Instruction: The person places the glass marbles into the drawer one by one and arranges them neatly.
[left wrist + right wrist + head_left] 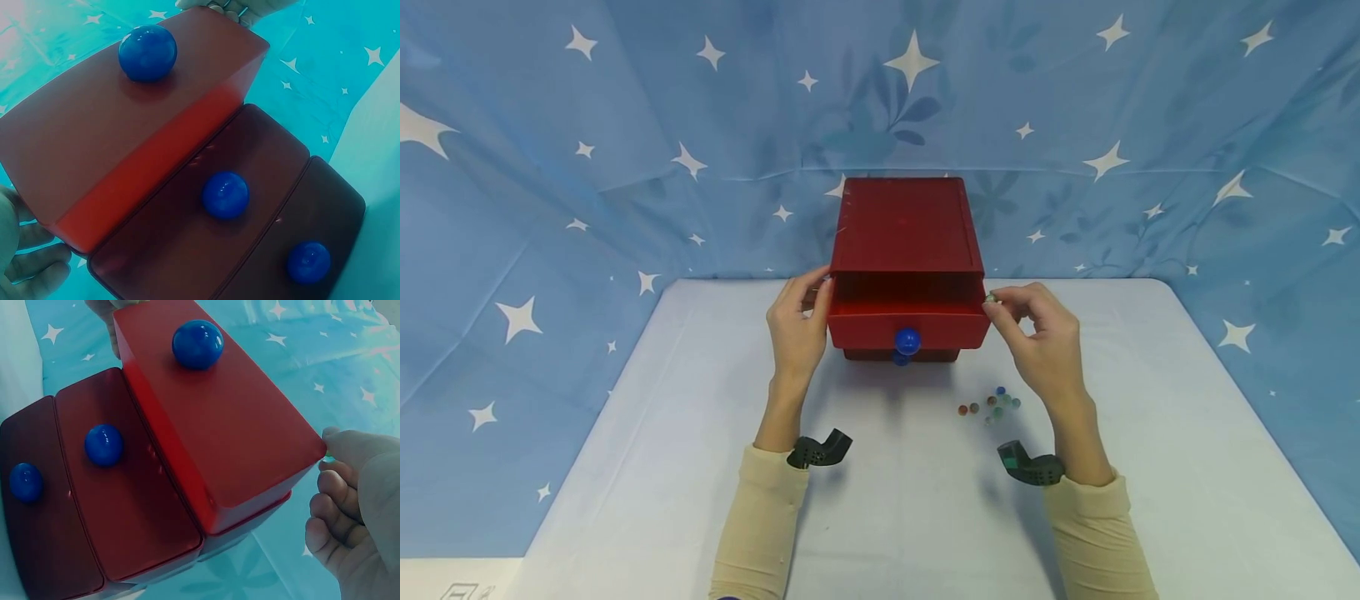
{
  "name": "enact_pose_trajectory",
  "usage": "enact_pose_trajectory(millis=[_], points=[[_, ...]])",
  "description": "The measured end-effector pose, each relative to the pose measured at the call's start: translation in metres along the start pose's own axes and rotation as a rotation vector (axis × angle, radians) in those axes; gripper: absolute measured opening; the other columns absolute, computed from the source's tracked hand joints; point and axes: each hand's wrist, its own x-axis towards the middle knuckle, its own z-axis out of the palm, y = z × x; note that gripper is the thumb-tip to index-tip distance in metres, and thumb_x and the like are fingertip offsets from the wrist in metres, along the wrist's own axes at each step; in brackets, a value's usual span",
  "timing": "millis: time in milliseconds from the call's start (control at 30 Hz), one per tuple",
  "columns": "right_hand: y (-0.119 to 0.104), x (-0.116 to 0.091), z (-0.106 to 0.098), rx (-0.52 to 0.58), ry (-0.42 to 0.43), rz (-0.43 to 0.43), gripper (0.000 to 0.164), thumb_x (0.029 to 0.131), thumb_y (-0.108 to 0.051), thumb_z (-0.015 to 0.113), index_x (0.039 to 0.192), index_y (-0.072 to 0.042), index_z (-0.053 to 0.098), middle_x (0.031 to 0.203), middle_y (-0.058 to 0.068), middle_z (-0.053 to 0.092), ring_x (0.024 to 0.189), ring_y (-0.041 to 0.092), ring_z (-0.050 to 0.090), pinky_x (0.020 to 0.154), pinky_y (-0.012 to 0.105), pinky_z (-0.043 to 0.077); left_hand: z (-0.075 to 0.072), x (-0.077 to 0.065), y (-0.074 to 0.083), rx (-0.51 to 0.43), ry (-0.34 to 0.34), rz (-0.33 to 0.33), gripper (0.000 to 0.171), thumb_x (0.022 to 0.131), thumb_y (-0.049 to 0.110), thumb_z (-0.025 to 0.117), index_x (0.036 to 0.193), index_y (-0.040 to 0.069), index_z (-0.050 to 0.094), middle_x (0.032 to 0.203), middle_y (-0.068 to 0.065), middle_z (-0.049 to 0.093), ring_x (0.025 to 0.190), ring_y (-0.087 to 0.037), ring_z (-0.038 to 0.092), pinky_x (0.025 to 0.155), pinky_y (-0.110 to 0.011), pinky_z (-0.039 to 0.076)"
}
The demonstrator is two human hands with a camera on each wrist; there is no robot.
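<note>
A red chest of drawers stands at the back of the table, its top drawer pulled out. The drawer front carries a blue round knob. My left hand rests against the left side of the drawer, thumb near its front corner and fingers relaxed. At the drawer's right front corner, my right hand pinches a small greenish glass marble between thumb and index finger. In the right wrist view, the other fingers curl below, and the marble is mostly hidden.
Several glass marbles, blue, green and brownish, lie on the white table in front of my right hand. Two lower drawers with blue knobs are closed. A blue star-patterned cloth hangs behind the chest.
</note>
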Motion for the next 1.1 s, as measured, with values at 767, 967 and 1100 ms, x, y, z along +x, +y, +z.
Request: enact_pose_trajectory(millis=[767, 967, 1100], points=[[-0.004, 0.0, 0.0, -0.042, -0.032, -0.056, 0.026, 0.084, -0.001, 0.078, 0.109, -0.004, 0.075, 0.082, 0.008, 0.064, 0.077, 0.011, 0.052, 0.074, 0.011, 0.044, 0.004, -0.001, -0.03, -0.021, -0.028, -0.014, 0.027, 0.099, 0.019, 0.063, 0.121, 0.007, 0.071, 0.11, -0.013, 0.073, 0.085, -0.023, 0.071, 0.082, -0.01, 0.052], [-0.004, 0.001, -0.001, -0.044, -0.051, -0.072, 0.027, 0.084, 0.0, 0.077, 0.111, -0.004, 0.074, 0.082, 0.008, 0.063, 0.078, 0.012, 0.051, 0.073, 0.012, 0.043, 0.004, -0.002, -0.031, -0.017, -0.022, -0.006, 0.027, 0.099, 0.018, 0.064, 0.121, 0.006, 0.071, 0.11, -0.013, 0.073, 0.084, -0.024, 0.071, 0.081, -0.009, 0.052], [-0.004, 0.001, -0.001, -0.048, -0.049, -0.08, 0.027, 0.084, 0.001, 0.077, 0.111, -0.004, 0.074, 0.082, 0.009, 0.063, 0.077, 0.012, 0.051, 0.073, 0.012, 0.043, 0.005, -0.001, -0.03, -0.01, -0.023, -0.002, 0.027, 0.099, 0.018, 0.063, 0.121, 0.006, 0.071, 0.11, -0.013, 0.072, 0.084, -0.023, 0.071, 0.081, -0.009, 0.052]])
